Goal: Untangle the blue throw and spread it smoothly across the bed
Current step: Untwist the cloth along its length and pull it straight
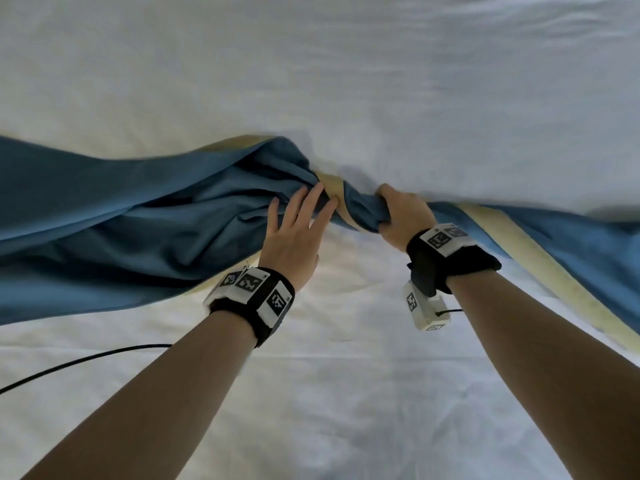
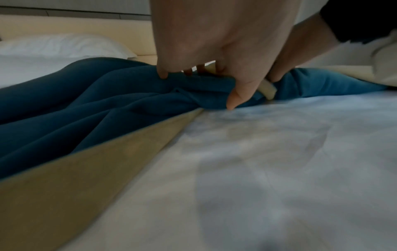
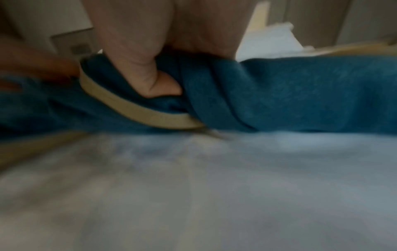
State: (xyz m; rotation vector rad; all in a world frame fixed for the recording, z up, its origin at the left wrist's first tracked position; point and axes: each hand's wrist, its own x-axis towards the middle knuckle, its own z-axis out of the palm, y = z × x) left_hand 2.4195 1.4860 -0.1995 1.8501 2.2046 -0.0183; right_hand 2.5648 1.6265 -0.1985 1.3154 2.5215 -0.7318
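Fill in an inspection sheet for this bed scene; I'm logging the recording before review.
Surface: white bed sheet, lightly creased.
Job's things: blue throw twisted at the middle, its cream border wrapped round the twist.
Clutter: nothing seen.
Hands: left hand open, fingers touching the twist; right hand grips the bunched throw.
Cables: black cable lying on the sheet.
Surroundings: white pillow, beige headboard.
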